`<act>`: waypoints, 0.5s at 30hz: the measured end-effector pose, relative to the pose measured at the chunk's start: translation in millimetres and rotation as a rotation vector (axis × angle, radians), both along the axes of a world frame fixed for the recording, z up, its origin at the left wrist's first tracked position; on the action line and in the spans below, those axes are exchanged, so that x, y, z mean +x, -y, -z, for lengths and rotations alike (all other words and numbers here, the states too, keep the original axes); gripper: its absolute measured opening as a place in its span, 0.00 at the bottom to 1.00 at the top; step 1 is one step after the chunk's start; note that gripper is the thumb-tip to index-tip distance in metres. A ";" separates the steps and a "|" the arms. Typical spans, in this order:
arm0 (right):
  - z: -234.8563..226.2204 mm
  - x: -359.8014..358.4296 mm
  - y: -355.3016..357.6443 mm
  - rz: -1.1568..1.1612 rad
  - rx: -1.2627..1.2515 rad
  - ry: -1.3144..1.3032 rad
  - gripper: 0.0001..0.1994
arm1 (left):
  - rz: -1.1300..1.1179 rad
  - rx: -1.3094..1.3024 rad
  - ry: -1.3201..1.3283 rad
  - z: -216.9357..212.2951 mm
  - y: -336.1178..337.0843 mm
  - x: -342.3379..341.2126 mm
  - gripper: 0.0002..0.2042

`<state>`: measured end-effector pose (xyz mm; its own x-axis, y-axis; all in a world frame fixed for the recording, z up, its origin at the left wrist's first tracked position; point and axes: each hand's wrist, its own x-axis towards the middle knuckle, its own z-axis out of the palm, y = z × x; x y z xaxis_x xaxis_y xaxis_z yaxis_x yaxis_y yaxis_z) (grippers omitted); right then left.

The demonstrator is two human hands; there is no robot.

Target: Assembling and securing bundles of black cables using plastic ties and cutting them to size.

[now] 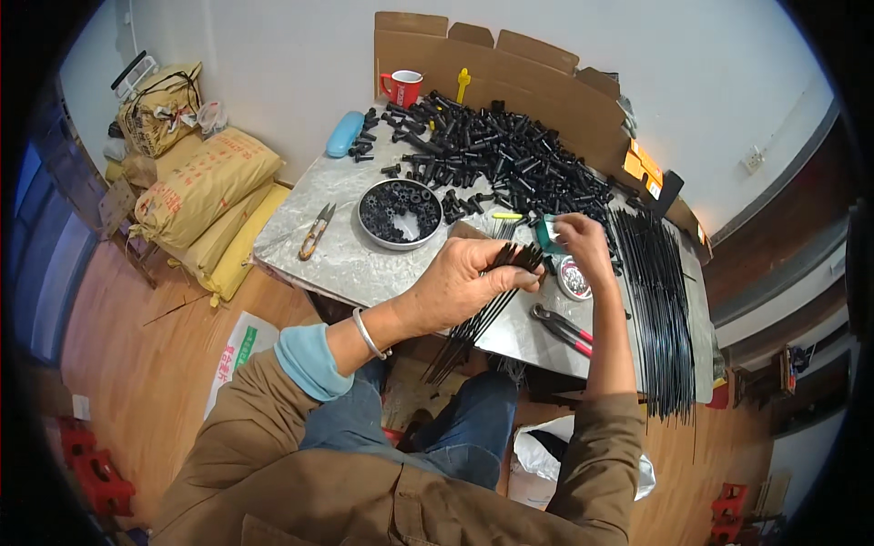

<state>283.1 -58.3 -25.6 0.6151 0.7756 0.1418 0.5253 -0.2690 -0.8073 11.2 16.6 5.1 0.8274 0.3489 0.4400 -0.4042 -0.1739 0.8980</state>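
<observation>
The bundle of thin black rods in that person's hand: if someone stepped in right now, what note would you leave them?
Left hand: closed around a bundle of thin black rods, ends fanned toward the right hand.
Right hand: fingers pinched at the rod tips, beside a small green piece.
On the metal-topped table: heap of black plastic fittings, round metal bowl of black parts, long black rods laid out at right, red-handled pliers, small snips.
Done: cannot tell.
Left: many fittings and rods remain loose.

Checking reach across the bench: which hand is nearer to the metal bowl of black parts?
Left. The left hand, gripping a bundle of black rods, sits just below-right of the bowl; the right hand is farther right.
</observation>
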 end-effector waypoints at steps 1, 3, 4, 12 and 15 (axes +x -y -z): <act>14.6 36.3 -1.8 0.114 -0.036 0.262 0.13 | 0.013 0.011 0.020 -0.2 2.1 3.8 0.09; 25.9 46.7 -11.1 0.183 -0.243 0.494 0.10 | -0.020 0.070 -0.001 0.6 -0.7 1.2 0.09; 31.5 51.8 -14.8 0.198 -0.376 0.590 0.09 | -0.024 0.079 0.036 0.2 -0.6 0.1 0.09; 42.1 62.9 -20.4 0.094 -0.374 1.011 0.06 | -0.057 0.126 0.010 -2.5 -1.1 -0.7 0.09; 37.8 57.9 -18.6 0.099 -0.343 1.021 0.05 | -0.052 0.116 -0.009 -3.0 -0.5 -2.2 0.09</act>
